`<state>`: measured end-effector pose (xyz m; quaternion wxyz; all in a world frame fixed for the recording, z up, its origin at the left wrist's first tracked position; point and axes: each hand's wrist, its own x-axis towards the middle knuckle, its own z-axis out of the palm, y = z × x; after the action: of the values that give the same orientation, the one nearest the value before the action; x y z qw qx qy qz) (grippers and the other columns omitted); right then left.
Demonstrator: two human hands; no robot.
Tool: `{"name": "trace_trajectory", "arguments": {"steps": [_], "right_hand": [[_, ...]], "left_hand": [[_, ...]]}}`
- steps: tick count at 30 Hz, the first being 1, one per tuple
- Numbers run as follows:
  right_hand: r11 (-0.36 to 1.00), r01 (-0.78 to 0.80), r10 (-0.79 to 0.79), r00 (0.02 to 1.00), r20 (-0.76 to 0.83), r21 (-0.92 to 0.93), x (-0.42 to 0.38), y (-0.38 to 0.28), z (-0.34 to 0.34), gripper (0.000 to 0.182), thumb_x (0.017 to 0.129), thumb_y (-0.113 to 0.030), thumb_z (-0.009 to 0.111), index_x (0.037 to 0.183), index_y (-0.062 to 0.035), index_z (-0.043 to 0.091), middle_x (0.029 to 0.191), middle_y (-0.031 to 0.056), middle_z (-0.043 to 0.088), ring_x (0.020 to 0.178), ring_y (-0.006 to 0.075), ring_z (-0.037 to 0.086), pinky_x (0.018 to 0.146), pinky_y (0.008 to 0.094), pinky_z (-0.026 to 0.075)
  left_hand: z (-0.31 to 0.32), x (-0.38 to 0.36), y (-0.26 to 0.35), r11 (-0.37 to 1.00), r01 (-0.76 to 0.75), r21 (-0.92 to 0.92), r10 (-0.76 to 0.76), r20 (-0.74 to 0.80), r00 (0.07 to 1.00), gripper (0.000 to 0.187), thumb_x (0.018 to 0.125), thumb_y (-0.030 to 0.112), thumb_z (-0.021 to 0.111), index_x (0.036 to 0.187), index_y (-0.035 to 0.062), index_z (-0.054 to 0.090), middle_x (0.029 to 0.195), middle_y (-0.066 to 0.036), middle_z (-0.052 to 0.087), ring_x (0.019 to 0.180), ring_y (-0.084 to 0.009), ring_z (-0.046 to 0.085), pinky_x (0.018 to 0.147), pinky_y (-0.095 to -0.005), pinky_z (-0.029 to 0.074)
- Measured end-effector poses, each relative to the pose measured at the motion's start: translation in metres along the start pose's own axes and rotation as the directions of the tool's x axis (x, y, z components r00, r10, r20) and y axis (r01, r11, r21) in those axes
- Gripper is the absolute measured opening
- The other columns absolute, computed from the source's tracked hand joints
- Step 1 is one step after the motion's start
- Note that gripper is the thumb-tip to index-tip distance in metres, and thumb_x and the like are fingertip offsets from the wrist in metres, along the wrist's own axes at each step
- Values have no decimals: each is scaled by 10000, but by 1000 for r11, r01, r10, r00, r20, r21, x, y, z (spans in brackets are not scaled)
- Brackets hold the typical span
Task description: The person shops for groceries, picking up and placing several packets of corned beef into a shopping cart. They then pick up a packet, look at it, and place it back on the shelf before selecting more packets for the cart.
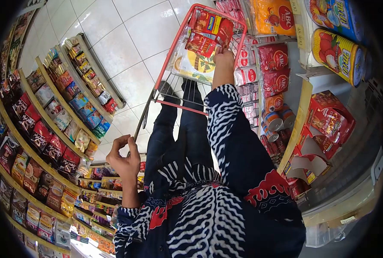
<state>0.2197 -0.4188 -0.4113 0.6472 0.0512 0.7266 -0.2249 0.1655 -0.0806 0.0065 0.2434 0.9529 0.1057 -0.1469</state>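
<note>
My left hand is closed, thumb and fingers curled round the end of a dark, thin basket handle. That handle runs up to the corner of a wire shopping basket with a red rim, hanging in front of my legs. My right hand reaches into the basket, its fingers closed at the lower edge of a red packet. Beside it lies another red packet with a food picture. Beneath them is a white and yellow package with green leaf shapes. My right fingertips are partly hidden.
Shelves of coffee-like pouches curve along the left. To the right, close to the basket, are shelves with red ABC packs, yellow-blue cans and an opened red carton. Pale floor tiles lie ahead.
</note>
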Motion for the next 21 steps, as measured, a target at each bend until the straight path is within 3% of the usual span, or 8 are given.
{"name": "trace_trajectory", "arguments": {"steps": [4,5,6,7,9,14,17,21], "right_hand": [[983,-73,75,997,-3,168,-16,-4,-2,212,1044,-141,466,1087,-39,647,1009,46,679,875,151,650,706,221,558],[969,147,-141,989,44,-201,-5,1,-9,206,1044,-159,479,1084,-38,640,998,46,674,877,152,645,693,218,548],[774,355,-318,934,164,-524,5,4,-12,203,1043,-176,492,1080,-36,634,988,45,668,879,153,641,680,215,538],[776,355,-320,934,159,-521,-10,4,-3,203,1043,-176,492,1080,-36,634,988,45,668,879,153,641,680,215,538],[985,60,-56,998,-30,163,-37,2,18,233,1034,-266,541,1055,-47,614,1026,58,654,841,153,606,660,264,500],[983,-80,62,992,110,167,7,-7,1,298,1043,-222,498,1235,-19,599,1118,93,649,1014,206,634,687,243,573],[994,-26,15,995,97,107,13,-10,-5,226,1053,-110,441,1103,49,594,979,122,659,852,187,669,696,243,608],[980,15,-28,997,67,197,-8,-5,5,220,1040,-97,459,1098,73,586,983,135,656,873,210,675,750,266,621]], "left_hand": [[-1,0,1,1000,2,8,-2,12,1000,158,891,112,697,875,-45,703,757,-153,728,709,-223,731,730,-328,549],[-1,1,1,1000,-5,10,5,14,1000,158,891,112,697,875,-45,703,757,-153,728,709,-223,731,730,-328,549],[-2,1,2,1000,0,2,0,17,1000,156,891,111,696,874,-44,703,757,-153,729,707,-222,730,730,-326,549],[-1,0,2,1000,7,-6,-7,23,1000,154,892,109,696,874,-44,703,758,-152,729,706,-221,729,730,-325,548],[-1,0,1,1000,6,-4,-6,24,1000,154,892,108,697,873,-45,702,758,-152,728,707,-218,728,730,-323,547],[-2,2,-2,1000,-16,-22,17,28,999,151,888,103,697,874,-47,701,757,-149,728,716,-210,728,735,-321,547],[-4,3,1,1000,-9,-14,10,35,999,149,888,102,696,877,-47,703,758,-149,729,719,-212,730,737,-320,549],[-6,5,3,999,-20,-27,22,47,999,150,884,102,697,881,-48,703,758,-150,728,721,-212,730,738,-319,550]]}}
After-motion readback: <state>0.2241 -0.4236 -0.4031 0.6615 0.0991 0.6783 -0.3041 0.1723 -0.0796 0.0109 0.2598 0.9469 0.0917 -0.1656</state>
